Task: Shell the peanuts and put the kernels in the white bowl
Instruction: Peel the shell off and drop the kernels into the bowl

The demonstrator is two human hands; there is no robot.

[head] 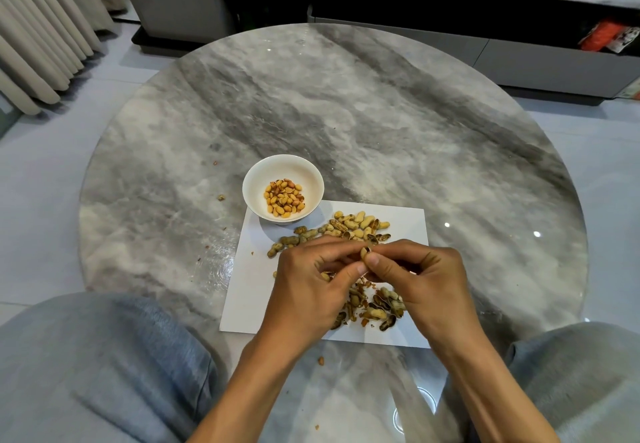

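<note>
A white bowl [283, 189] with several golden kernels [284, 197] stands on the far left corner of a white sheet of paper [247, 290]. A heap of unshelled peanuts [341, 229] lies on the sheet just right of the bowl. My left hand [311, 285] and my right hand [420, 278] meet above the sheet and pinch one peanut [365, 254] between thumbs and fingertips; its shell looks partly open. Below the hands lies a pile of empty shells [375, 307], partly hidden by them.
The sheet lies on a round grey marble table [346, 113]. A loose kernel [321, 360] and small shell bits [221, 197] lie on the table. My knees in grey trousers [104, 366] frame the near edge. A dark cabinet [450, 9] stands beyond.
</note>
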